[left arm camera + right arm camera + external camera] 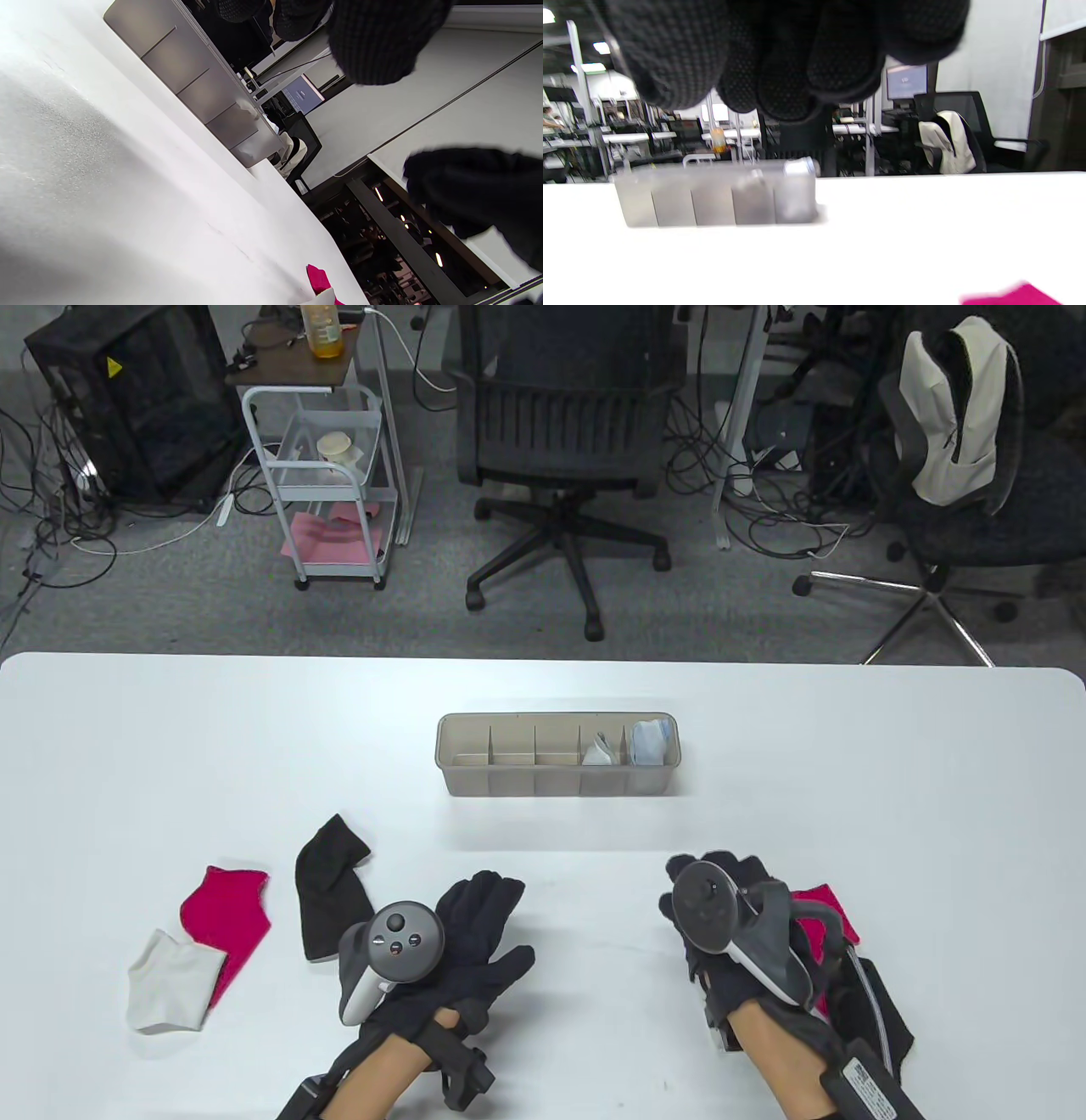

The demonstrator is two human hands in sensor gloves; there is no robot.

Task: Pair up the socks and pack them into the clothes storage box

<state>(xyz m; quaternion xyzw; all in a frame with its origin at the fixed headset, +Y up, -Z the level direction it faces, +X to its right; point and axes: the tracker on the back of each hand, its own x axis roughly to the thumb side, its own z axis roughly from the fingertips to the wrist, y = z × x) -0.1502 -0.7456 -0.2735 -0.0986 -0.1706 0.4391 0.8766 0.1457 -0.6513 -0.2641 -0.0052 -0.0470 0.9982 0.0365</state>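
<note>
Hands rest on the white table (254, 746): left hand (475, 937) lies flat with straight fingers, holding nothing; right hand (721, 916) has curled fingers, its hold unclear.

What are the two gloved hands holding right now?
Nothing, as far as the views show. The left hand lies open with fingers spread over the table. The right hand hovers with loosely curled fingers and no sock in them.
</note>
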